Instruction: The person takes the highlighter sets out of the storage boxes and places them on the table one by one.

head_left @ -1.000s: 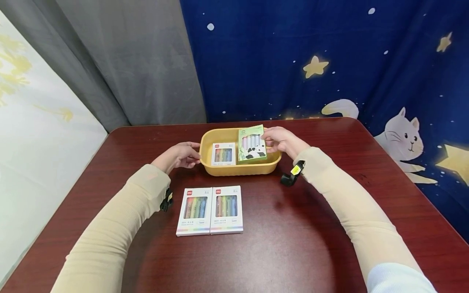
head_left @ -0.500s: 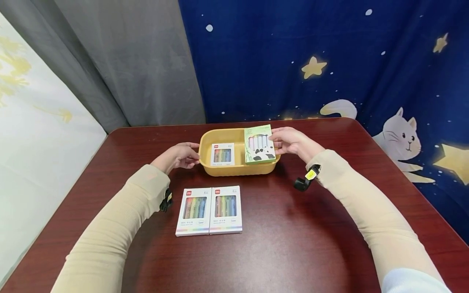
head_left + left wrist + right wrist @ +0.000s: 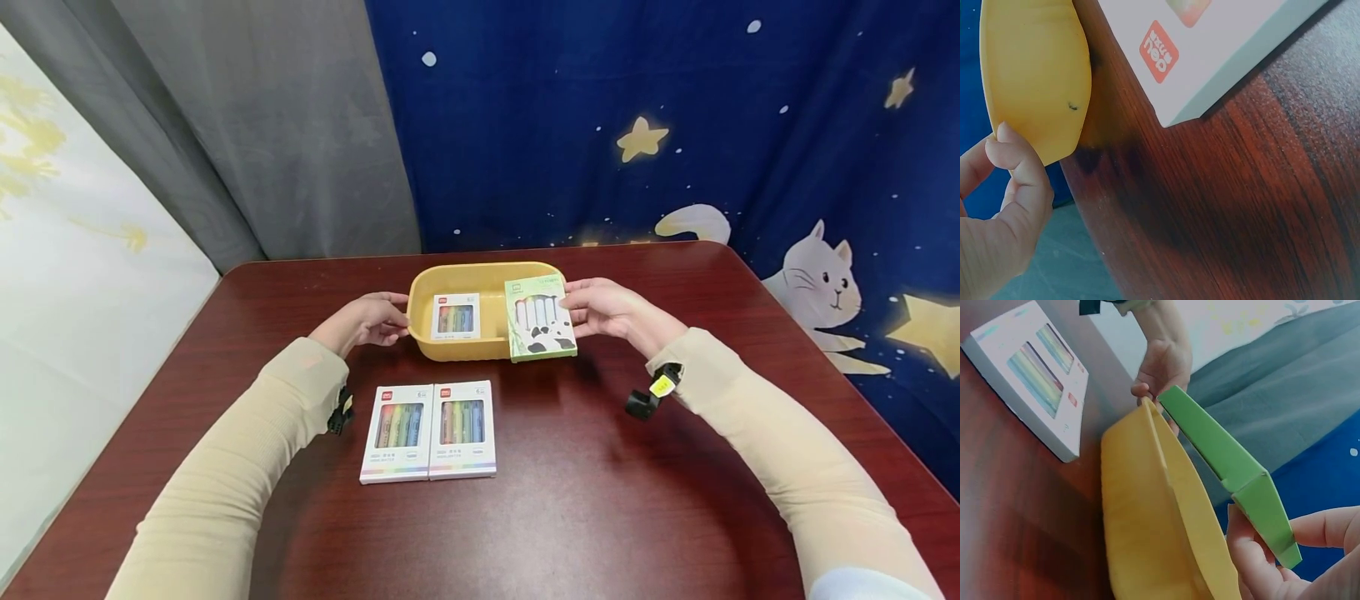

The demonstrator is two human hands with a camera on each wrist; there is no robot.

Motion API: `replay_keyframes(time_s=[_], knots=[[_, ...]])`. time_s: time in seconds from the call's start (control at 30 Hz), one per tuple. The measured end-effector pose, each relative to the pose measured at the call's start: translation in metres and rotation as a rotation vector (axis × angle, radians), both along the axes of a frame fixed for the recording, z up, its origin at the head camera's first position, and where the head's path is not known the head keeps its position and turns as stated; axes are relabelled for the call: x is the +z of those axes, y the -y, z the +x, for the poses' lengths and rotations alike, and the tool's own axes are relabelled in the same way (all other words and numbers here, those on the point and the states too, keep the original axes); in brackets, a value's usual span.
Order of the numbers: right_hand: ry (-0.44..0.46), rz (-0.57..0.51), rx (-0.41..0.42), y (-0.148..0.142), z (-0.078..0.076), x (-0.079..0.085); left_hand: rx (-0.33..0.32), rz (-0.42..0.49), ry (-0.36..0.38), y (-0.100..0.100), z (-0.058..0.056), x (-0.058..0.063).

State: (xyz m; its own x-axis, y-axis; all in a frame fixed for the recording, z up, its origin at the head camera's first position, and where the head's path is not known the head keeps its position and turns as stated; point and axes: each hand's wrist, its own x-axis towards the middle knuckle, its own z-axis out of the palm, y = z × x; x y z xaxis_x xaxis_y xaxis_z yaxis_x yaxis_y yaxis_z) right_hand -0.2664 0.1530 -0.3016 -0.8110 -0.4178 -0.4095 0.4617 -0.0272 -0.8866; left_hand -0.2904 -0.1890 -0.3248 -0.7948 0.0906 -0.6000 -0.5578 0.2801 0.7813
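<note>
Green panda-print box (image 3: 542,318), held over a yellow tray (image 3: 465,352)

We list first the box: pale green, windowed, coloured pens showing, its face overlapping the tray's right end and front rim in the head view. Contact with the rim — we cannot tell. Right hand (image 3: 611,311): thumb and fingers pinch the box by its right edge. Left hand (image 3: 371,319): thumb and fingers grip the tray's left rim. Within the tray, left half, we count one white highlighter box (image 3: 456,317), lying face up. Nearer the person, two more of the kind — left carton (image 3: 397,433) and right carton (image 3: 462,430), side by side on the red-brown table (image 3: 600,500). Behind, we note a grey curtain (image 3: 277,125) and a starry blue curtain (image 3: 525,125).
</note>
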Motion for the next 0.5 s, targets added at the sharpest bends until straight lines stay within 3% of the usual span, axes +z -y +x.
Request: replay_keyframes(time_s=[0.5], knots=[[-0.031, -0.023, 0.086, -0.006, 0.030, -0.019, 0.004, -0.002, -0.005, -0.001, 0.000, 0.000]])
